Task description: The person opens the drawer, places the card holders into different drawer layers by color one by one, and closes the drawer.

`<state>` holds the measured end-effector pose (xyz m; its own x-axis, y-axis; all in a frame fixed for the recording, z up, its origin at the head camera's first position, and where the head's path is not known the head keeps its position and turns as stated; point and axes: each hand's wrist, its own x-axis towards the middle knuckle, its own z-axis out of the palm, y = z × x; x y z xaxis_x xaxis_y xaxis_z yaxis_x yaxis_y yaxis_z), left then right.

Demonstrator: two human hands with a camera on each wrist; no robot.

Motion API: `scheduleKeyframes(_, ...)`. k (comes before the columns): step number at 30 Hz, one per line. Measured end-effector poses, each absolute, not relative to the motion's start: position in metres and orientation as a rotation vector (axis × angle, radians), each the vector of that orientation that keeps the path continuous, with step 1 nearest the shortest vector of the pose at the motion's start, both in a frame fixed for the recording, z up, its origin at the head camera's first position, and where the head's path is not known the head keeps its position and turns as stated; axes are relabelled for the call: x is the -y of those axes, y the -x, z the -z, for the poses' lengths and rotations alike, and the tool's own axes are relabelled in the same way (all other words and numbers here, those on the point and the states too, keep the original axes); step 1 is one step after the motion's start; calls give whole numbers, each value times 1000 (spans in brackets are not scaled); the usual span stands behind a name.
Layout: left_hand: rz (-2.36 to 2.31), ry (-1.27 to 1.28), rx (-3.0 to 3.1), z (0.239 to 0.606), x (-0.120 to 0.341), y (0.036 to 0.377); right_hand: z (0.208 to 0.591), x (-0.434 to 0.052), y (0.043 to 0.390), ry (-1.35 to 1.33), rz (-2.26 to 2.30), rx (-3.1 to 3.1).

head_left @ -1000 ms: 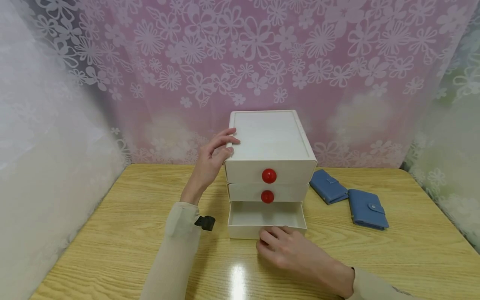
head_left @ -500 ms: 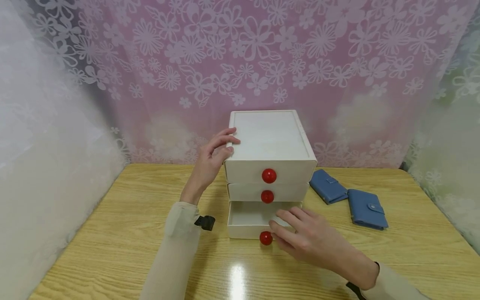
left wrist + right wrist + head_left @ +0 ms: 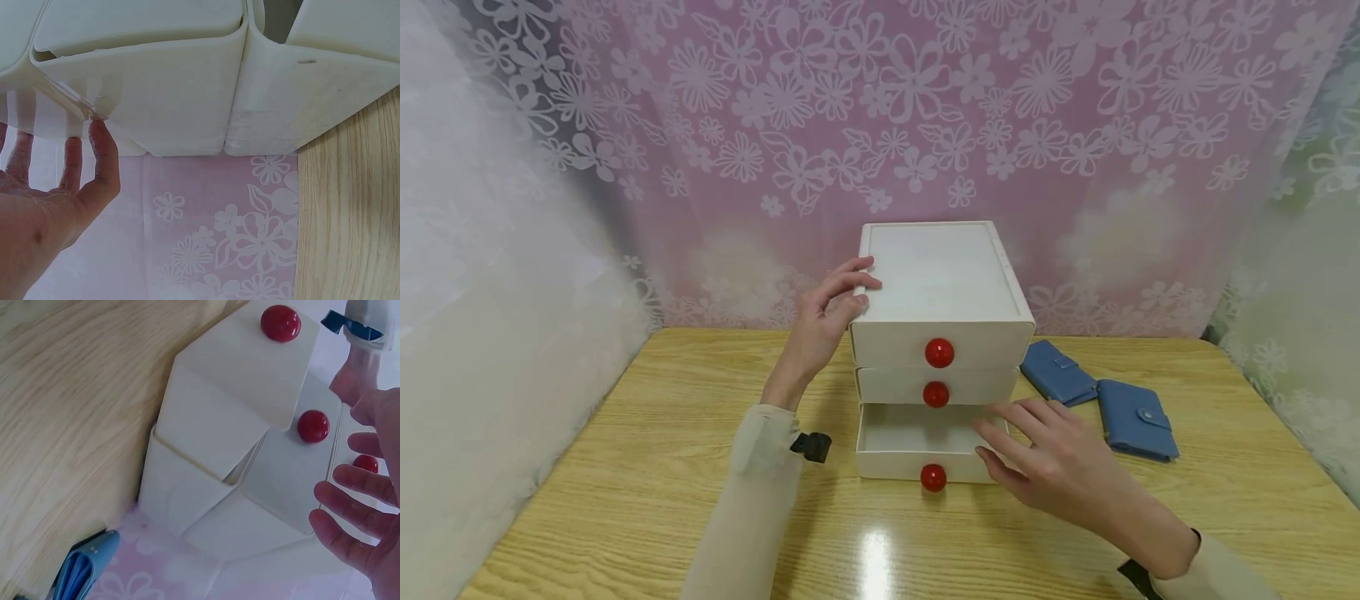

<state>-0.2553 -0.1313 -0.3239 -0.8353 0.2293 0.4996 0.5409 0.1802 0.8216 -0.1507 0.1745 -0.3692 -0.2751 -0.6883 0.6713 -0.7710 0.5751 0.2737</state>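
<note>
Wristband [image 3: 1138, 577], dark in colour, is nearest at the lower right, and just past it is the right hand [image 3: 1063, 462]. Its fingers are spread and lightly bent, and the right wrist view shows nothing between them. They are at the right front corner of the bottom drawer [image 3: 887, 464], which stands out toward the person; whether a fingertip touches its rim, I cannot tell. The red knob [image 3: 933, 477] is left of these fingers, apart from them. To the right and a little beyond lies the nearer blue wallet [image 3: 1126, 408], its longer side seeming to point away from the person. I judge this relation important: the right hand is between drawer and wallet, closer to both than the left hand [image 3: 820, 321], whose relaxed fingers rest on the upper left edge of the white cabinet [image 3: 940, 275]. The farther blue wallet [image 3: 1056, 373] lies obliquely beside the cabinet; behind hangs a pink flowered curtain [image 3: 775, 125].
</note>
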Motion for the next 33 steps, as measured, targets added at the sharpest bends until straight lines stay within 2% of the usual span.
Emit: scheduleKeyframes(33, 1705, 765, 2185, 324, 135, 254, 377, -227, 158, -944, -171, 2018)
